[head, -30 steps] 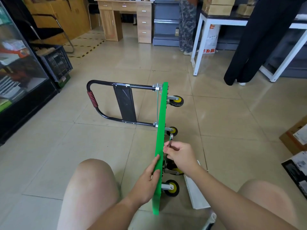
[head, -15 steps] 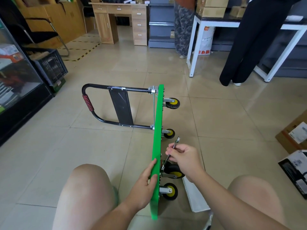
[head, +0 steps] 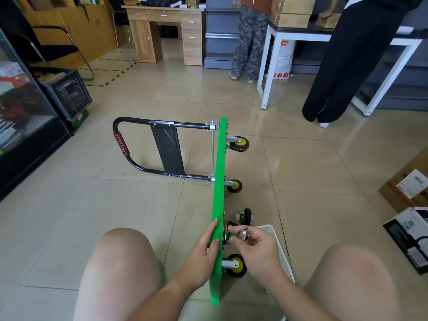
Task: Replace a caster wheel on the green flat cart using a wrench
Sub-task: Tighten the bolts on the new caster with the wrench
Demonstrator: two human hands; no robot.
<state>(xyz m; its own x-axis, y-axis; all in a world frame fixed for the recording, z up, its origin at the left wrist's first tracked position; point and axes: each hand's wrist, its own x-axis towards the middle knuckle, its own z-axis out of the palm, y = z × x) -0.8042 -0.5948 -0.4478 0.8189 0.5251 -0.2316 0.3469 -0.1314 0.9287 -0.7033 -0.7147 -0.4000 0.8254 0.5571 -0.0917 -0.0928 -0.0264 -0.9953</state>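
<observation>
The green flat cart (head: 218, 193) stands on its long edge on the floor between my knees, its black handle (head: 143, 147) folded out to the left. My left hand (head: 203, 249) grips the deck's upper edge. My right hand (head: 257, 249) is closed on a shiny wrench (head: 244, 234) held against the deck's underside. Three yellow-hubbed casters stick out to the right: a far one (head: 238, 144), a middle one (head: 234, 186) and a near one (head: 235, 265). A black caster with a metal plate (head: 245, 216) sits just beyond my right hand; whether it is attached is unclear.
A white plastic basket (head: 279, 249) lies on the floor under my right wrist. Cardboard boxes (head: 407, 188) sit at the right. Two people stand by a white table (head: 266, 72) at the back. A black crate (head: 67, 91) and a glass cabinet are on the left.
My right hand has swung the wrench down from pointing away and now holds it low against the deck's underside. The black caster beyond it now shows clear of my hand.
</observation>
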